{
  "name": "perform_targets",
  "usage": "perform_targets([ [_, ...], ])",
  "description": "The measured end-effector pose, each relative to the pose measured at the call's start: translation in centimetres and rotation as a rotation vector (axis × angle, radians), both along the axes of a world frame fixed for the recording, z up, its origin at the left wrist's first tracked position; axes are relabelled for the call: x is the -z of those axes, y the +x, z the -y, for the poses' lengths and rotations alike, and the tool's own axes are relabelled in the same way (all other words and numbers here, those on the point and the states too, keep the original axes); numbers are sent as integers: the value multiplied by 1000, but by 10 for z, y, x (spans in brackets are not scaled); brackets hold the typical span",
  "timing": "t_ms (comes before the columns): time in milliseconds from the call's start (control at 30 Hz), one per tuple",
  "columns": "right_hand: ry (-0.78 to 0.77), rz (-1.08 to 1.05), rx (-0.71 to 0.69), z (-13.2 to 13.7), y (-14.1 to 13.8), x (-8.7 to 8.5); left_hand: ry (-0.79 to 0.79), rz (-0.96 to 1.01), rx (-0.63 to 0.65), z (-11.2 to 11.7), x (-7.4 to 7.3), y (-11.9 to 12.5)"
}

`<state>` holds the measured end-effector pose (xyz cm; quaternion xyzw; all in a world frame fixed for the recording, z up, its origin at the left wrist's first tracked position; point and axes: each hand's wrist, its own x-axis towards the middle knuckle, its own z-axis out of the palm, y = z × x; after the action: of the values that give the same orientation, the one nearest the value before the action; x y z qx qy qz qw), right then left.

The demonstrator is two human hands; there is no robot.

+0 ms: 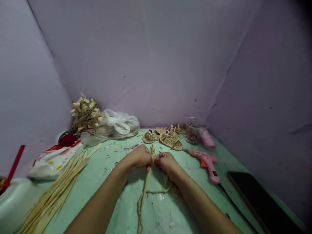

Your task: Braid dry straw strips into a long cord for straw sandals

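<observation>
Left hand (142,156) and right hand (167,163) meet, both grips pinched closed on the cord (147,182), likely keeping strands tight; glue gun (207,161) lies apart, right.

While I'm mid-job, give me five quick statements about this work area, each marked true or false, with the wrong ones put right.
1. The left hand and right hand meet at the fibre strands. True.
2. The glue gun lies left of the hands. False: the glue gun lies to their right.
3. Woven pieces with red and white beads lie beyond the hands. True.
4. The pink spool is on the left side. False: the pink spool is on the right, beside the clear cup.
5. Pale flat strips lie to the left. True.
</observation>
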<state>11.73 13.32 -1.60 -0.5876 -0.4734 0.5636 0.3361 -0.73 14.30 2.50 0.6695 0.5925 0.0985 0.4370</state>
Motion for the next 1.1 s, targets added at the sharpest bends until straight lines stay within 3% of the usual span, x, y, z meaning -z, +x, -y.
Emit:
perform_targets([
  [267, -54, -184, 6, 3, 6, -6, 290, -309, -48, 16, 3, 25],
  [400, -99, -261, -31, 2, 10, -7, 75, -158, 13, 10, -7, 13],
  [567, -192, -350, -57, 1, 12, -12, -171, 199, -295, -4, -9, 0],
  [700, -186, -337, -99, 1, 13, -12, -380, 427, -198, -8, 5, 4],
  [800, -98, -192, -151, -2, 13, -7, -384, 363, -206, -7, 13, 7],
  [967, 314, 374, -217, -3, 10, 1, -168, 103, -263, -2, 11, 13],
  [1100, 465, 654, -234, 0, 14, -7, -83, 157, -270, 0, 11, 13],
])
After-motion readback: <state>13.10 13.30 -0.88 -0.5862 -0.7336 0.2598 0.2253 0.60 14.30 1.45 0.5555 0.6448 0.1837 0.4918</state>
